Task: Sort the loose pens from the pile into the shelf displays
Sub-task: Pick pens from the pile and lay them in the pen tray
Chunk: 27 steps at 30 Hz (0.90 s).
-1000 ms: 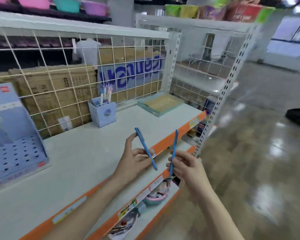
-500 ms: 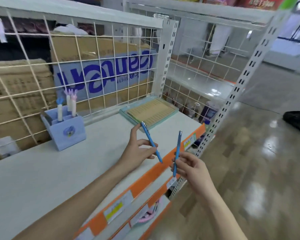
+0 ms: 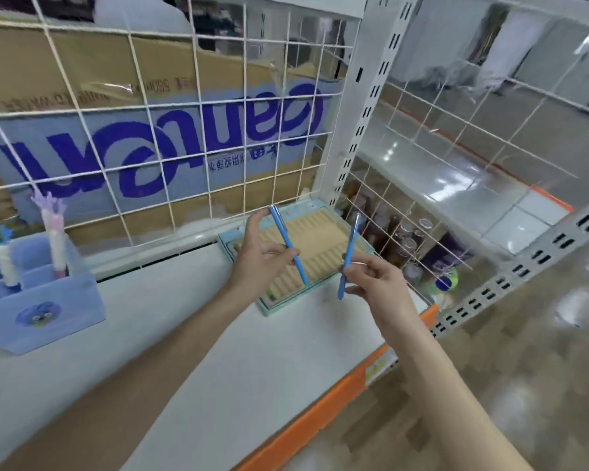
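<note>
White shelf (image 3: 184,334) with an orange lip, wire grid (image 3: 170,130) behind, and we're right over the slotted display tray (image 3: 323,246) in the far corner. Our left hand (image 3: 255,263) pinches one blue pen (image 3: 289,245) in curled fingers, tilted over the tray; our right hand (image 3: 374,277) grips a second blue pen (image 3: 349,256), nearly upright, just beside it. The risk now: those grooves look narrow, so a skewed pen could bridge two slots or roll off toward the shelf edge. The purple pen holder (image 3: 45,311) sits well left.
</note>
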Each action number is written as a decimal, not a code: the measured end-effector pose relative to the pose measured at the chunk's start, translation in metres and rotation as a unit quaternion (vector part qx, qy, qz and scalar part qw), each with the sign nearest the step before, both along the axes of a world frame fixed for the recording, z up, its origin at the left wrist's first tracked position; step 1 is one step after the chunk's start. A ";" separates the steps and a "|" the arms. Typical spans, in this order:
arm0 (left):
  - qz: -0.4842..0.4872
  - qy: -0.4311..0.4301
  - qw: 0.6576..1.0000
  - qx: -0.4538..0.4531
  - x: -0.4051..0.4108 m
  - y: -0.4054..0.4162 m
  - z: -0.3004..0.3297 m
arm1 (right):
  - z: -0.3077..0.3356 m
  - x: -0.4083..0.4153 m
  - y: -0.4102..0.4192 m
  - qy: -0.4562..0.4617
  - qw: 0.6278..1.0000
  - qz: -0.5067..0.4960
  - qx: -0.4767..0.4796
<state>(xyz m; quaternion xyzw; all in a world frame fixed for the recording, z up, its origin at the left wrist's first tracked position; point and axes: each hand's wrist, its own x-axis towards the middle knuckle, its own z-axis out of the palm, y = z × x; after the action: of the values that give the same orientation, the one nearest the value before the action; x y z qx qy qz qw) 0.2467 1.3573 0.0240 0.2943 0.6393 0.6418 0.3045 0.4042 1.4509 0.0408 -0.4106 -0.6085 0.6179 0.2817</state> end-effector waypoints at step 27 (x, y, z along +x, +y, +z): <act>0.122 0.114 0.973 -0.159 0.004 0.068 -0.022 | -0.041 -0.063 0.108 -0.035 0.971 0.217 0.095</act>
<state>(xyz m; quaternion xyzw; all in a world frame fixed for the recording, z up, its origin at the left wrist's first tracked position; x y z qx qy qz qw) 0.2507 1.4249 0.0024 0.2327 0.7949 0.5264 0.1920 0.3410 1.5588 -0.0003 -0.2616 -0.7486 0.5885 0.1577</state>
